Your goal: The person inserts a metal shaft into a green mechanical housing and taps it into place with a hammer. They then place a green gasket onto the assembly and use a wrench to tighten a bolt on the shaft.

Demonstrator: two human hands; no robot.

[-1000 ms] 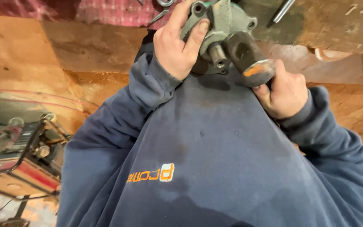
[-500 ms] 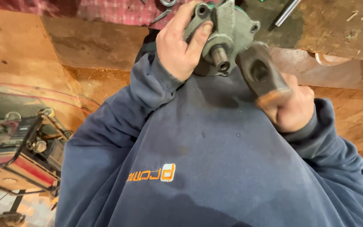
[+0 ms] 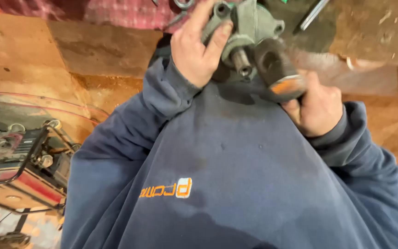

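Head view, looking down the wearer's own chest.

Left hand (image 3: 198, 50), upper centre of frame: fingers wrapped around a grey-green cast metal housing (image 3: 249, 23), thumb side toward the chest, index finger lying across the flange near a bolt hole. The grip looked meant to steady the part, with its stub shaft (image 3: 242, 62) pointing toward the body.

Right hand (image 3: 318, 108), right of centre: fingers closed tight around the handle of a hammer (image 3: 277, 69). The dark head sat just beside the shaft end, lower right of it; contact could not be told, as the head was blurred. An orange band showed where handle met head. Head and shaft looked lined up, consistent with striking the shaft end.

Housing was held against the upper chest of the navy sweatshirt (image 3: 236, 184), probably as backing.

Surroundings: wooden bench surface (image 3: 33, 60) across the upper left; red checked cloth (image 3: 116, 11) along the top edge; a small engine-driven machine with red panel (image 3: 19, 166) at lower left.
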